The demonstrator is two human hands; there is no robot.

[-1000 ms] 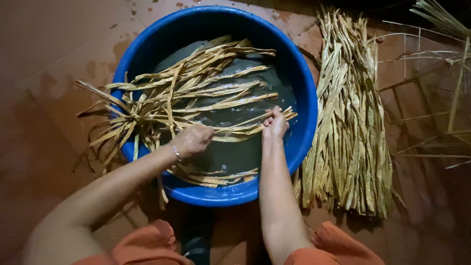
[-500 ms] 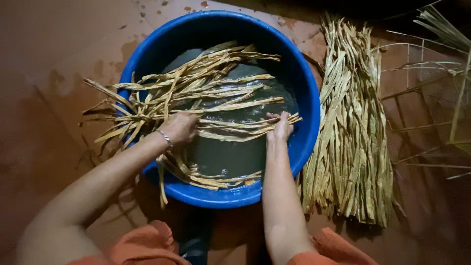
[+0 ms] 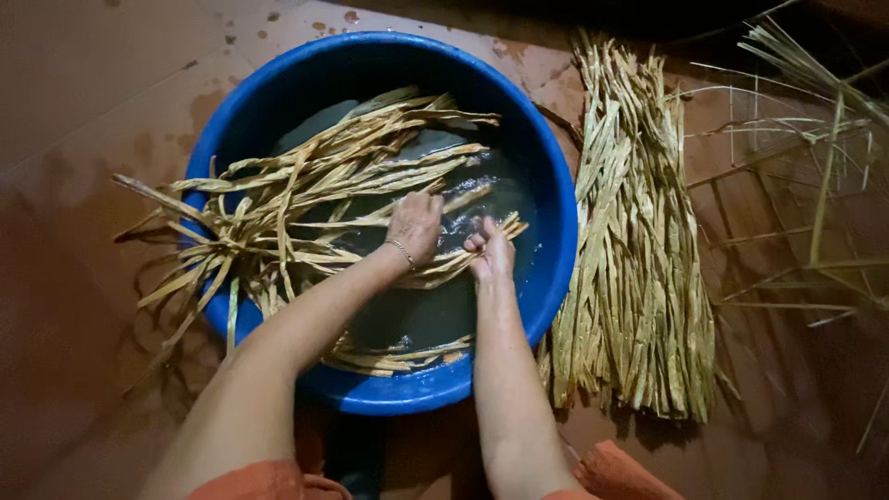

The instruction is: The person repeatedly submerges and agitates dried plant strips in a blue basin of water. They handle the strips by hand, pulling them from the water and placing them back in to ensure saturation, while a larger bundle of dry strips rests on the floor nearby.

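A round blue basin (image 3: 546,176) of murky water stands on a reddish-brown floor. Long pale dried leaf strips (image 3: 306,185) lie across the water, and their left ends hang over the rim. My left hand (image 3: 415,225), with a thin bracelet on the wrist, presses down on the strips near the basin's middle. Close beside it, my right hand (image 3: 490,255) is closed around the right ends of a few strips at the water's surface. The water ripples between the two hands.
A thick bundle of dry strips (image 3: 634,241) lies on the floor right of the basin. Loose thin stalks (image 3: 815,139) are scattered at the far right. Wet patches mark the floor around the basin. My knees in orange cloth (image 3: 616,468) show at the bottom edge.
Both hands have moved toward the basin's middle and closer together, the left one sliding right along the strips. The strips have shifted and the water now splashes.
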